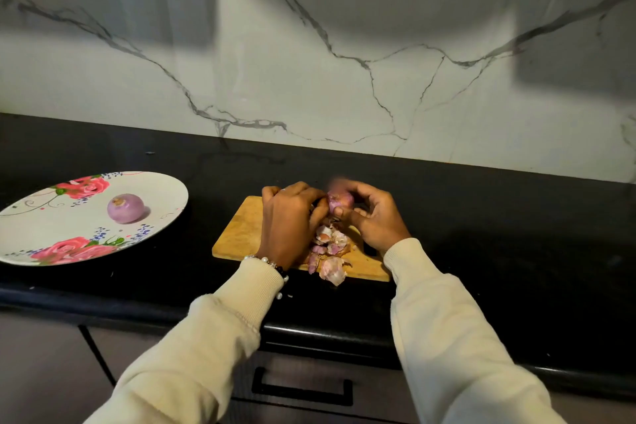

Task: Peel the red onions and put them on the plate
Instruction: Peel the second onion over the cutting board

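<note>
both hands (330,217) grip onion (339,201), no writing

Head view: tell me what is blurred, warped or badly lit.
Head view: the onion both hands hold is motion-blurred at its top; wide-angle bends the counter edge; broad soft shadows cross the marble wall; the black counter swallows detail; the plate and peeled onion read clearly.

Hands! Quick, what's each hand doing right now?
Left hand: fingers curled, pinching the half-peeled red onion.
Right hand: fingers curled, holding the same onion.
</note>
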`<action>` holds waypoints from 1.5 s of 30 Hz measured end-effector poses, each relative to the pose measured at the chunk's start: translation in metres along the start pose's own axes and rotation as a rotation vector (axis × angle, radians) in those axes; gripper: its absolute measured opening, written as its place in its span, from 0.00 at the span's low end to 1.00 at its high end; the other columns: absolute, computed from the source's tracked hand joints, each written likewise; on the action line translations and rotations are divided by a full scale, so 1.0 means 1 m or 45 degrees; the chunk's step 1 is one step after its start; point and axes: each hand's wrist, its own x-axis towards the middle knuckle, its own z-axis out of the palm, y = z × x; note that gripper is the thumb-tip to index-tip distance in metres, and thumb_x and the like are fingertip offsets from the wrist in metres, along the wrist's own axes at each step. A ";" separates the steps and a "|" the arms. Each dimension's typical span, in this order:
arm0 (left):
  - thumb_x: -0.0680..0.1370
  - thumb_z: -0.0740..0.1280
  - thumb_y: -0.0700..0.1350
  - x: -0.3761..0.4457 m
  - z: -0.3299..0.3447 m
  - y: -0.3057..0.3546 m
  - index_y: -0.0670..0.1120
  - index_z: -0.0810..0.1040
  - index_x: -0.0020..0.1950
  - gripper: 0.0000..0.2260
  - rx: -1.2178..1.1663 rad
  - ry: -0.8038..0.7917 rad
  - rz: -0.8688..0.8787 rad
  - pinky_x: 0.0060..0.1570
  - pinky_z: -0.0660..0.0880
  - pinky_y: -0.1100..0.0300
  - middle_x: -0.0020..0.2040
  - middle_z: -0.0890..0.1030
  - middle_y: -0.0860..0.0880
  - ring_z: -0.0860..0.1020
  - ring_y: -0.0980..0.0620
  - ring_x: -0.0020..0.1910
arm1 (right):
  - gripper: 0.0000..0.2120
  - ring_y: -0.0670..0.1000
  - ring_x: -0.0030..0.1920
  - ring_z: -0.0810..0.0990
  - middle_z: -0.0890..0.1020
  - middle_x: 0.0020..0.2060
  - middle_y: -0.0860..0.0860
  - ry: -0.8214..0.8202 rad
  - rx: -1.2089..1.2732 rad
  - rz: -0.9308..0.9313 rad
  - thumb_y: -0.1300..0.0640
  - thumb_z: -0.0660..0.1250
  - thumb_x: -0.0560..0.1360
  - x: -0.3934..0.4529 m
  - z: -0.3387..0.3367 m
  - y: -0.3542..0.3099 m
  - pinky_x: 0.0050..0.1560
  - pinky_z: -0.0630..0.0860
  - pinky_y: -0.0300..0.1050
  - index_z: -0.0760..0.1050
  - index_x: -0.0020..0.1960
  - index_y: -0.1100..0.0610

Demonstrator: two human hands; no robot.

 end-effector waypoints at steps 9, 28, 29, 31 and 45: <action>0.77 0.69 0.47 0.002 -0.001 0.003 0.45 0.79 0.45 0.06 0.205 -0.049 -0.011 0.51 0.61 0.51 0.44 0.81 0.48 0.78 0.47 0.40 | 0.21 0.44 0.61 0.78 0.80 0.60 0.47 -0.039 -0.076 -0.022 0.70 0.71 0.74 0.000 0.002 0.000 0.61 0.77 0.38 0.77 0.61 0.51; 0.77 0.62 0.47 0.006 -0.003 0.004 0.51 0.72 0.44 0.02 -0.263 -0.090 -0.436 0.56 0.61 0.50 0.43 0.74 0.55 0.74 0.53 0.45 | 0.20 0.49 0.64 0.79 0.81 0.61 0.50 0.015 0.072 -0.037 0.69 0.71 0.74 0.000 0.003 0.002 0.65 0.77 0.50 0.79 0.61 0.51; 0.76 0.61 0.49 0.007 -0.004 0.002 0.52 0.72 0.44 0.03 -0.341 -0.056 -0.512 0.57 0.65 0.45 0.42 0.75 0.55 0.75 0.52 0.45 | 0.20 0.49 0.63 0.79 0.82 0.60 0.50 0.053 0.085 -0.043 0.68 0.72 0.74 0.001 0.002 0.002 0.66 0.76 0.52 0.79 0.61 0.50; 0.72 0.57 0.55 0.008 -0.004 0.000 0.54 0.72 0.42 0.07 -0.470 -0.008 -0.558 0.55 0.71 0.38 0.41 0.76 0.55 0.76 0.51 0.44 | 0.20 0.48 0.63 0.79 0.82 0.60 0.50 0.120 0.125 -0.047 0.68 0.73 0.73 0.001 -0.001 0.003 0.68 0.74 0.55 0.79 0.60 0.50; 0.75 0.64 0.53 0.002 0.001 -0.004 0.50 0.85 0.51 0.13 -0.370 -0.023 -0.186 0.48 0.77 0.42 0.45 0.84 0.53 0.81 0.55 0.43 | 0.22 0.47 0.63 0.78 0.82 0.59 0.47 0.021 0.047 -0.041 0.72 0.71 0.72 -0.001 0.001 0.000 0.64 0.77 0.46 0.78 0.59 0.51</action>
